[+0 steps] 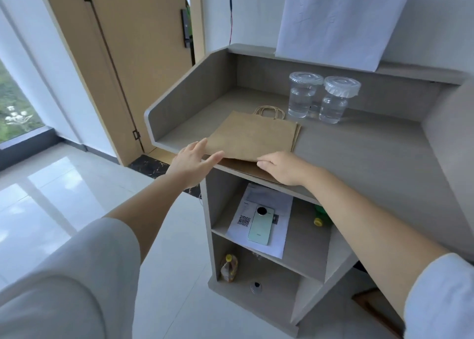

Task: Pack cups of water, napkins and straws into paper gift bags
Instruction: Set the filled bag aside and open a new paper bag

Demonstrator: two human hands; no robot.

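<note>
A flat, folded brown paper gift bag (250,136) lies on the grey desk top (359,148), its twine handles pointing away from me. My left hand (191,162) reaches toward the bag's near left corner with straight fingers, at or just short of its edge. My right hand (280,166) pinches the bag's near edge, which overhangs the desk front. Two clear lidded cups of water (302,94) (336,100) stand upright side by side behind the bag. No napkins or straws show.
The desk has raised side and back walls. A white sheet (338,20) hangs on the wall behind. Below, a shelf holds a green phone (260,227) on paper; a bottle (229,268) lies lower. A wooden door (123,56) stands left.
</note>
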